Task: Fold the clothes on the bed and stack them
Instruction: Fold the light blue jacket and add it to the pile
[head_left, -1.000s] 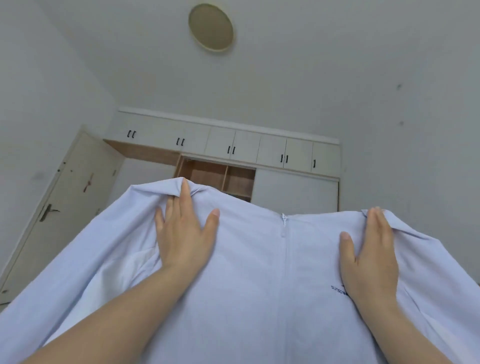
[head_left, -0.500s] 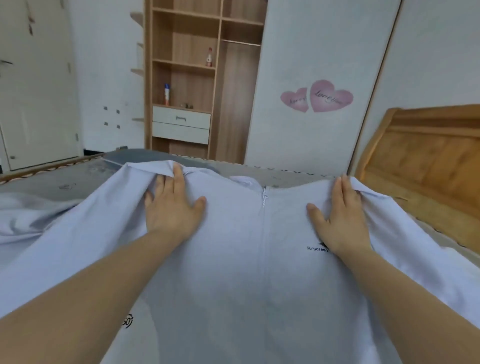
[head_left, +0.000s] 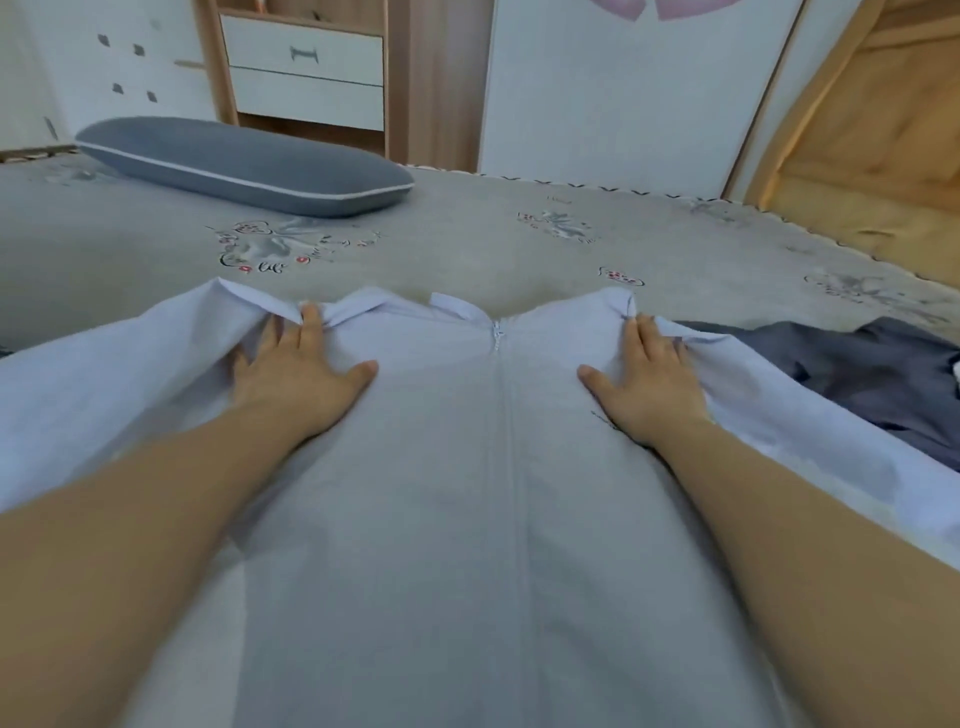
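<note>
both hands grip a pale blue zip jacket (head_left: 498, 519) at its shoulders, left hand (head_left: 296, 379) and right hand (head_left: 649, 384), over a grey bed (head_left: 467, 244).

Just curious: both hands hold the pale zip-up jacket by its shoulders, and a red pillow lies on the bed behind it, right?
Not quite. The head view shows the pillow is grey, not red. Both hands, left and right, do hold the pale jacket at its shoulders.

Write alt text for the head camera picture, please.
Two bare hands, left hand and right hand, hold a pale blue zip-front jacket by its shoulders over a grey bed; a grey pillow lies beyond, dark clothing at right.
</note>
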